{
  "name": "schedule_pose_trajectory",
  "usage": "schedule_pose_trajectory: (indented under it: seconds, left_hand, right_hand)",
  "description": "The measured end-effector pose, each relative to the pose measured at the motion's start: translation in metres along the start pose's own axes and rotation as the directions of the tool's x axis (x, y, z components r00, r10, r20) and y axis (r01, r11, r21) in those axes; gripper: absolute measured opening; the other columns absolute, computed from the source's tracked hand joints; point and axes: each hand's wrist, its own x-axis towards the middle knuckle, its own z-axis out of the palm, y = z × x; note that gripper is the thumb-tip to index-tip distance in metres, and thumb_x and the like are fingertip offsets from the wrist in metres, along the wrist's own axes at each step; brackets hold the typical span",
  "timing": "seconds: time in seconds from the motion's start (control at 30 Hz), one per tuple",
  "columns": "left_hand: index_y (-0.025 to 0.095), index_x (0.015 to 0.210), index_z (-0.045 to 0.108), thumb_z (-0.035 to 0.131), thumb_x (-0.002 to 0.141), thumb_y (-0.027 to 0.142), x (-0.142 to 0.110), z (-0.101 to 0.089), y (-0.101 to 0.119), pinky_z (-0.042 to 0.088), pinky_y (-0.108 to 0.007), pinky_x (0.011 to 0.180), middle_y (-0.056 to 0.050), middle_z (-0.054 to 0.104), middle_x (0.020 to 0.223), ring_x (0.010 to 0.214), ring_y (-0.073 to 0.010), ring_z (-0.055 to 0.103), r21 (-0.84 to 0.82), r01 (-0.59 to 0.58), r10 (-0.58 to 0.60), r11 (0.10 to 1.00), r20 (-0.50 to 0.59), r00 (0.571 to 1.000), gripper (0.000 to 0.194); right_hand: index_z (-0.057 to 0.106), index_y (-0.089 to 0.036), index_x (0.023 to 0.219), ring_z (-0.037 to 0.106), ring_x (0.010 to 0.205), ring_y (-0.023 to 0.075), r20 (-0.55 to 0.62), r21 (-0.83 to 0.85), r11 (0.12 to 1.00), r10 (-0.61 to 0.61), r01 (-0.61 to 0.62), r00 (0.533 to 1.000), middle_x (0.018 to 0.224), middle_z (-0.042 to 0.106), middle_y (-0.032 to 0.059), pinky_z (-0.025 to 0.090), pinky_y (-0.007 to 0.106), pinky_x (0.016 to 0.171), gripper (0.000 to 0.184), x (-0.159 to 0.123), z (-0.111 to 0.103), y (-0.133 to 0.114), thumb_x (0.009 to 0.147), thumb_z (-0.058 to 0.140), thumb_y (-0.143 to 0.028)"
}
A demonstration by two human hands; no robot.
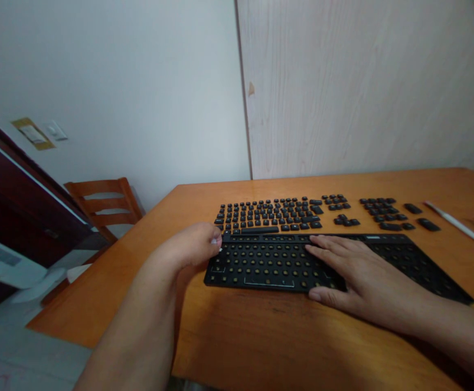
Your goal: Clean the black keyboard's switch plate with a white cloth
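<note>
A black keyboard (261,266) without its keycaps lies on the wooden table, its rows of small key posts bare. At its upper left corner my left hand (198,243) is closed, with a small whitish bit showing at the fingertips; what it holds is too small to name. My right hand (351,266) rests flat across the keyboard's right half, fingers stretched out and thumb at the front edge. Behind the keyboard, loose black keycaps (269,213) are laid out in rows, with a long spacebar (260,231) nearest the keyboard.
More keycaps (378,206) sit in groups to the right on the table (237,336). Beyond them lies a white stick-like tool (459,224), with a dark item at the right edge. A wooden chair (108,203) stands left of the table, and a wall rises behind.
</note>
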Motion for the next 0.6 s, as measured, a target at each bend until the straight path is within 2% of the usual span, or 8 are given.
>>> schedule_pose_trajectory:
  seconds: [0.13,0.4,0.6]
  left_hand:
    - [0.019,0.077,0.065,0.052,0.078,0.026,0.0007,-0.0005,0.0051,0.034,-0.025,0.059,-0.001,0.059,0.069,0.063,-0.0143,0.051,-0.017,-0.096,0.096,0.995,0.001,0.995,0.016]
    - [0.019,0.076,0.065,0.052,0.077,0.027,-0.0023,-0.0024,0.008,0.034,-0.025,0.057,0.0,0.058,0.067,0.061,-0.0142,0.051,-0.02,-0.05,0.051,0.999,0.039,0.998,0.015]
    - [0.018,0.079,0.067,0.051,0.078,0.025,0.0,-0.0008,0.0099,0.037,-0.026,0.061,-0.002,0.062,0.071,0.065,-0.0143,0.053,-0.046,-0.155,0.154,0.987,-0.025,0.988,0.018]
  right_hand:
    - [0.053,-0.02,0.143,0.042,0.136,0.0386,-0.01,-0.014,1.0,-0.009,0.009,1.0,0.151,0.046,0.0143,0.037,0.059,0.109,0.077,0.0007,-0.0013,-0.0011,0.083,0.057,-0.068]
    - [0.054,-0.018,0.142,0.043,0.136,0.0382,0.012,-0.044,0.999,-0.002,0.003,1.0,0.151,0.045,0.0152,0.038,0.057,0.109,0.078,0.0012,-0.0039,-0.0029,0.083,0.057,-0.069]
    - [0.053,-0.018,0.143,0.042,0.136,0.0381,0.015,-0.044,0.999,-0.004,0.004,1.0,0.152,0.045,0.0145,0.036,0.057,0.111,0.078,0.0015,-0.004,-0.0027,0.083,0.057,-0.068]
